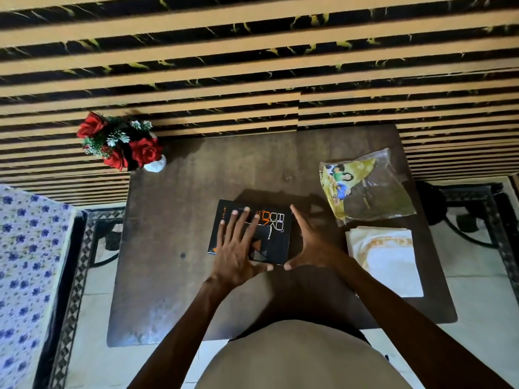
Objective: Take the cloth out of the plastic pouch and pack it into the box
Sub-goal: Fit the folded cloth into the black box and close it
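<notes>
A black box (254,234) with orange lettering lies mid-bench (174,276), left hand (238,248) flat on it, right hand (311,245) beside, each grip apart, near a pale folded cloth (387,259), clear pouch (365,189) and striped wall (252,66).

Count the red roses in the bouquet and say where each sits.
3. One rose at the bouquet's top left, one at its right, one at the bottom. Others may be hidden behind the leaves.
</notes>
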Demonstrator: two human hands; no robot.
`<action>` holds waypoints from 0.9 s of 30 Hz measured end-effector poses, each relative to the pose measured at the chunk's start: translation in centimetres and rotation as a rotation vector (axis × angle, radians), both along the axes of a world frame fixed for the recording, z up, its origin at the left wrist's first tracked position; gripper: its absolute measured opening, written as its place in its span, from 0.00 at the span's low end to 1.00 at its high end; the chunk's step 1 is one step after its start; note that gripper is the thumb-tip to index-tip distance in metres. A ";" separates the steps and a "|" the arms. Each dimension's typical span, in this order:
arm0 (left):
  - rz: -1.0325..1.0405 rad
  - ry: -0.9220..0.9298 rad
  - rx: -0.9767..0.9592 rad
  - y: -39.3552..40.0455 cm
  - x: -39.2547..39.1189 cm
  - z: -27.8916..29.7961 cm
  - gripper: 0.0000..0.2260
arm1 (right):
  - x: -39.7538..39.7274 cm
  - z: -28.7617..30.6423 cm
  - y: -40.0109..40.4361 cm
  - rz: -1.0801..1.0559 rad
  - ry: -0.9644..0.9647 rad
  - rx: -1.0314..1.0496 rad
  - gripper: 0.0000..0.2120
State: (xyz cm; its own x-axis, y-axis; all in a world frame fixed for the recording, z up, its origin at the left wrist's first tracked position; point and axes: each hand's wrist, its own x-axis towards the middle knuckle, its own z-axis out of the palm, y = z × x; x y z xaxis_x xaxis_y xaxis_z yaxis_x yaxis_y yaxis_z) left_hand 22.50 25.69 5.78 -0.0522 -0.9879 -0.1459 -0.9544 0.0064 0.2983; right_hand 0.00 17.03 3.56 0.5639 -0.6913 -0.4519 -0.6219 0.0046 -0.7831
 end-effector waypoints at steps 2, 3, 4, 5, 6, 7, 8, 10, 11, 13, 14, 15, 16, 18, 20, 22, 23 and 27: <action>0.129 0.102 0.027 -0.7 1.0 -0.1 0.55 | -0.2 0.0 0.0 -0.002 -0.014 -0.025 0.71; 0.162 0.124 0.043 -0.9 1.7 -0.4 0.55 | -0.3 -0.1 0.1 -0.015 -0.033 -0.017 0.70; 0.170 0.127 0.063 -1.0 2.2 -0.6 0.55 | -0.5 -0.3 0.2 -0.039 -0.048 0.007 0.67; 0.170 0.127 0.081 -1.0 2.6 -0.9 0.55 | -0.6 -0.4 0.4 -0.075 -0.057 0.032 0.63; 0.171 0.129 0.097 -0.9 2.9 -1.1 0.55 | -0.7 -0.5 0.6 -0.111 -0.050 0.042 0.58; 0.173 0.132 0.106 -0.8 3.0 -1.2 0.56 | -0.8 -0.6 0.8 -0.141 -0.024 0.021 0.52; 0.176 0.135 0.112 -0.9 3.1 -1.2 0.56 | -1.1 -0.8 1.0 -0.161 0.017 -0.021 0.46; 0.172 0.136 0.117 -0.8 3.1 -1.2 0.56 | -1.7 -1.1 1.5 -0.138 0.089 -0.127 0.37; 0.169 0.137 0.119 -0.8 3.1 -1.2 0.56 | -1.9 -1.1 1.8 -0.143 0.086 -0.130 0.31; 0.167 0.142 0.122 -0.9 3.1 -1.2 0.56 | -2.0 -1.1 2.2 -0.228 -0.014 -0.052 0.29; 0.167 0.143 0.127 -0.9 3.1 -1.2 0.56 | -1.9 -1.1 2.2 -0.281 -0.083 0.003 0.33; 0.166 0.143 0.132 -0.9 3.1 -1.1 0.56 | -1.6 -0.9 1.9 -0.319 -0.136 0.050 0.37; 0.163 0.141 0.135 -0.9 3.0 -1.1 0.56 | -1.2 -0.7 1.6 -0.332 -0.162 0.088 0.40; 0.163 0.136 0.137 -0.9 3.0 -1.0 0.56 | -0.3 -0.3 0.6 -0.289 -0.156 0.123 0.43; 0.168 0.132 0.134 -0.8 2.9 -1.0 0.56 | 0.3 0.0 -0.1 -0.275 -0.115 0.110 0.42; 0.175 0.127 0.125 -0.8 2.9 -0.8 0.56 | 0.6 0.1 -0.6 -0.321 -0.095 0.072 0.40; 0.177 0.127 0.124 -0.8 2.8 -0.7 0.56 | 0.6 0.0 -0.7 -0.338 -0.094 0.057 0.39; 0.174 0.118 0.125 -0.8 2.7 -0.4 0.54 | 0.4 -0.4 -0.8 -0.374 -0.089 0.019 0.36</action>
State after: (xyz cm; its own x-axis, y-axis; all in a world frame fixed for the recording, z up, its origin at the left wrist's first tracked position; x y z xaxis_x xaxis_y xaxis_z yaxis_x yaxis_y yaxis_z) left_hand 25.21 24.89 5.37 0.0929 -0.9581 -0.2710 -0.8963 -0.1990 0.3964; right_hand 0.45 16.23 3.12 0.3117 -0.8487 -0.4272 -0.5038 0.2336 -0.8317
